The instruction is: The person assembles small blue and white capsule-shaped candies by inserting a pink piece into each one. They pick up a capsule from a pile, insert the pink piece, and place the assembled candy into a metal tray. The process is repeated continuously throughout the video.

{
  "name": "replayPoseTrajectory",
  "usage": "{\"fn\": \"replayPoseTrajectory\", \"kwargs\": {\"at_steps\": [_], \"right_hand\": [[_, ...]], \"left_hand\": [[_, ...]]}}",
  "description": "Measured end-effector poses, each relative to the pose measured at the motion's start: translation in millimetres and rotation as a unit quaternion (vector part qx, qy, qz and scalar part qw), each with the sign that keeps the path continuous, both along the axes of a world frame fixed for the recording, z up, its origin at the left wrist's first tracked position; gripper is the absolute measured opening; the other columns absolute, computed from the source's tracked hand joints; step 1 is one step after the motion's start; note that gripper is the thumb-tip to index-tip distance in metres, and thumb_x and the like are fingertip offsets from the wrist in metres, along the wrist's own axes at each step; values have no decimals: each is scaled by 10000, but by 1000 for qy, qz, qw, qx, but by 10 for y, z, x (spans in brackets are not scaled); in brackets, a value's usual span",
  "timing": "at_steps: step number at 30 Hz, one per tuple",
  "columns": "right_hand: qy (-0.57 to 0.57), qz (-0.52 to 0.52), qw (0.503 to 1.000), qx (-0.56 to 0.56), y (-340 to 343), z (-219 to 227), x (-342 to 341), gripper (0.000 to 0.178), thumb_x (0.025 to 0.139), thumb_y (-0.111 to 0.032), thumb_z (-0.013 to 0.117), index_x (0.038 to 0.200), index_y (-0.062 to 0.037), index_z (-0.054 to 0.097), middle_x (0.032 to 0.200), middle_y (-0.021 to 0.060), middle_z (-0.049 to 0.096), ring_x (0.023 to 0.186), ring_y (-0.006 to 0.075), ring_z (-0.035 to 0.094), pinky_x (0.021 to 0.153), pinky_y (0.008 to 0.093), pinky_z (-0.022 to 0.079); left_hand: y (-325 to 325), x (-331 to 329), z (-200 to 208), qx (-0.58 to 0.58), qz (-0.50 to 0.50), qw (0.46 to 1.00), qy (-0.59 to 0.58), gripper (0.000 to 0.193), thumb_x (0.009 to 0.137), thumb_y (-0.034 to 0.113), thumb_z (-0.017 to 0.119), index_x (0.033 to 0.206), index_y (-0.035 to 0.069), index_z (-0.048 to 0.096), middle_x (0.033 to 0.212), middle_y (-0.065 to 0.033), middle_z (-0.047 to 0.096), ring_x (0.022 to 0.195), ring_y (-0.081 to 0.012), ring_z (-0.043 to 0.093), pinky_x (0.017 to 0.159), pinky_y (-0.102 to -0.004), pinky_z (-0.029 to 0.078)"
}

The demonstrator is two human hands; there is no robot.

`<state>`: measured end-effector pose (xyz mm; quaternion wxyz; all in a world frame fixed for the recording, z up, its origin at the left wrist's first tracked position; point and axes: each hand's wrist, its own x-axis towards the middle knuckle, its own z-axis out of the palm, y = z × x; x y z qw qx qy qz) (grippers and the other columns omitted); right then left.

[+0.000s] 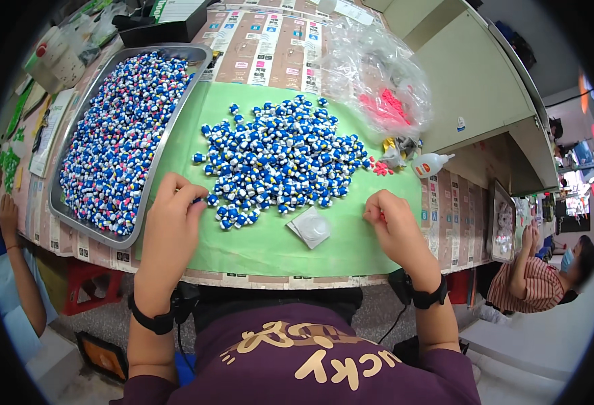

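Over the green mat [243,262], the left hand [174,217] pinches a blue piece [197,200] beside the figurine pile [280,158], likely spread for easy picking; the right hand [396,226] grips a tiny red piece [382,217].

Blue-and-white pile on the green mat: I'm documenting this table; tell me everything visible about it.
The pile is many small, rounded, plastic-looking pieces, blue and white with yellow spots. They lie at mixed angles on the green mat, dense in the middle, scattered at the edges. The left hand is by its near-left edge, seemingly pinching a blue piece.
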<state>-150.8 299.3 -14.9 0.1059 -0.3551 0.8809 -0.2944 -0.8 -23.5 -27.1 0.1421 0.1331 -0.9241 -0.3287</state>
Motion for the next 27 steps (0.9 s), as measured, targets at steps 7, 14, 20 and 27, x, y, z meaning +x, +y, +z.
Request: {"fn": "replayPoseTrajectory", "kwargs": {"at_steps": [7, 14, 20, 27], "right_hand": [[-135, 44, 976, -166, -303, 368, 91, 240, 826, 141, 556, 840, -37, 395, 835, 76, 496, 809, 194, 520, 783, 304, 457], [-145, 132, 978, -71, -627, 461, 90, 227, 835, 101, 603, 837, -34, 421, 842, 80, 526, 826, 205, 531, 796, 303, 431], [4, 196, 980, 39, -740, 496, 78, 214, 785, 73, 637, 862, -36, 470, 825, 80, 531, 805, 270, 541, 759, 366, 424], [-117, 148, 980, -67, -721, 591, 98, 212, 852, 56, 605, 880, -76, 441, 826, 44, 527, 788, 201, 531, 805, 334, 409]], "left_hand": [[203, 80, 257, 265, 12, 963, 50, 112, 861, -44, 643, 969, -22, 663, 980, -97, 639, 824, -176, 651, 706, -266, 545], [451, 37, 353, 301, -134, 942, 63, 228, 839, -74, 664, 1050, 1, 701, 1020, -88, 655, 890, -155, 648, 749, -249, 547], [412, 92, 313, 379, -94, 919, 50, 216, 853, -76, 658, 1058, -16, 691, 1047, -103, 653, 937, -167, 660, 800, -264, 558], [453, 104, 273, 512, -61, 852, 84, 261, 871, -53, 679, 1128, -21, 652, 1067, -91, 663, 974, -139, 651, 839, -266, 554]]}}
